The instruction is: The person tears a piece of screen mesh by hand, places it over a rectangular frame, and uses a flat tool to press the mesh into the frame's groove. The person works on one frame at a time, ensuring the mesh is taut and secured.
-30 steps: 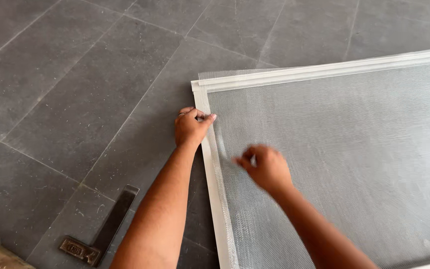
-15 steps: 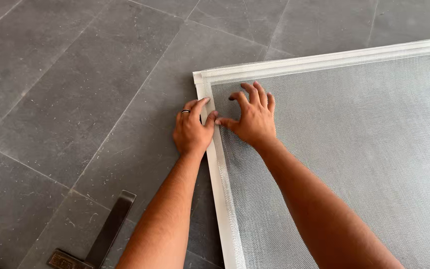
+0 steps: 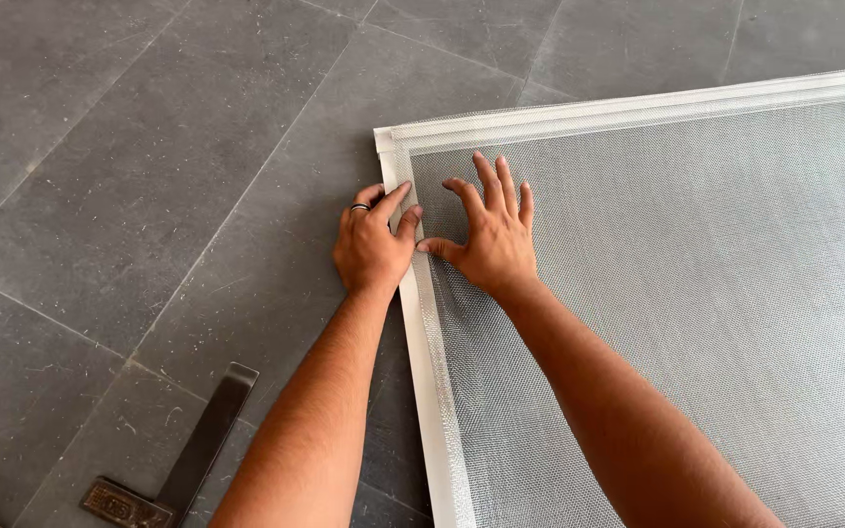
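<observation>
A white-framed window screen (image 3: 638, 110) lies flat on the grey tiled floor, its grey mesh (image 3: 696, 274) stretched across it. My left hand (image 3: 372, 244), with a ring on one finger, presses on the frame's left rail (image 3: 421, 372) just below the top-left corner, fingertips on the rail edge. My right hand (image 3: 489, 235) lies flat on the mesh right beside it, fingers spread, thumb touching the rail next to my left thumb. Neither hand holds a tool.
A dark metal try square (image 3: 183, 455) with a brown stock lies on the floor at the lower left. Grey stone tiles (image 3: 149, 147) with thin joints surround the screen.
My right hand moved from a loose fist over the mesh to lying flat beside my left hand. The view shifted slightly; my left hand stayed on the rail.
</observation>
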